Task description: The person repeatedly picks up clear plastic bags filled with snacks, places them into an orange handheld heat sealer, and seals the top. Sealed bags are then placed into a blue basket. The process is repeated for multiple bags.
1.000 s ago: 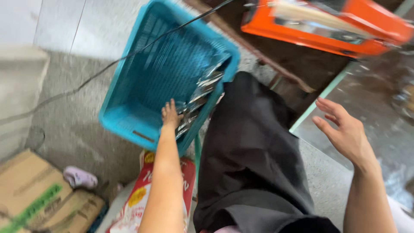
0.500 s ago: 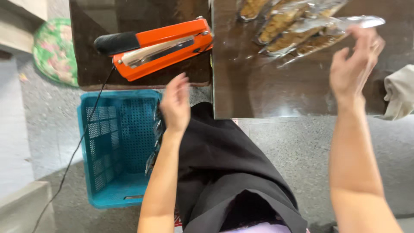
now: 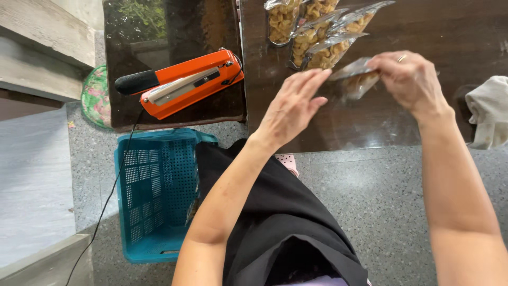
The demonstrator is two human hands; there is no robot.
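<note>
I see a small clear plastic pouch [image 3: 355, 78], crinkly and glossy, holding a little heap of tan, lumpy snack pieces; it hangs just above the dark, polished tabletop [image 3: 423, 122], near its middle. My right hand [image 3: 410, 79] has its grip closed on the pouch, pinching the upper edge between fingertips and thumb. My left hand [image 3: 292, 106] is flat and open, fingers stretched toward the pouch's near end, holding nothing; I cannot tell whether the fingertips touch it. Beyond the pouch lie several filled pouches [image 3: 312, 32] of the same kind, packed with the same tan pieces. To the left, an orange heat sealer [image 3: 185, 87] with a black handle sits on a second dark tabletop. A teal perforated plastic basket [image 3: 156, 190] stands on the speckled floor below it. Half a second ago the right hand was raised empty over the pile and the left hovered near the basket; now both meet at one pouch.
</note>
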